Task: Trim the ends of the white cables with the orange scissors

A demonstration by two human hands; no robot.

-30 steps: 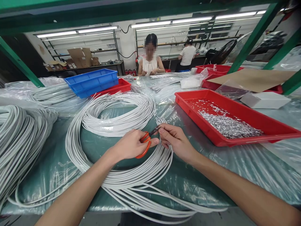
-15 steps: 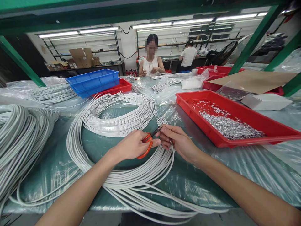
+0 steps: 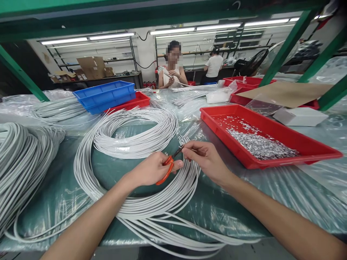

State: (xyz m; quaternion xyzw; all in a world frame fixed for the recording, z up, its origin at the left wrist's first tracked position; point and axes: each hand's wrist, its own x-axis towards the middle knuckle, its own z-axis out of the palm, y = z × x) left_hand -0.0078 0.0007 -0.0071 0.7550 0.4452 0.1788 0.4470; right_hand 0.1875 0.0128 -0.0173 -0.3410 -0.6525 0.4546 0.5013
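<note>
My left hand (image 3: 151, 169) is closed on orange-handled scissors (image 3: 166, 171), whose dark blades point up and right. At the blade tips, my right hand (image 3: 204, 157) has its thumb and index finger pinched together; what lies between them is too small to make out. Both hands are above the ends of a bundle of pale grey cables (image 3: 162, 196), which curves in a wide loop over the table. Behind my left hand lies a coil of white cables (image 3: 135, 144).
A red tray (image 3: 252, 164) of small metal pieces stands at the right. Blue bins (image 3: 105, 95) are at the back left, and a thick cable coil (image 3: 24, 169) fills the left side. Across the table sits a person (image 3: 173, 68). Green posts frame the table.
The right hand's fingers have shifted slightly and its lower fingers are now curled in. The person opposite has raised a hand. The whole view has moved a little.
</note>
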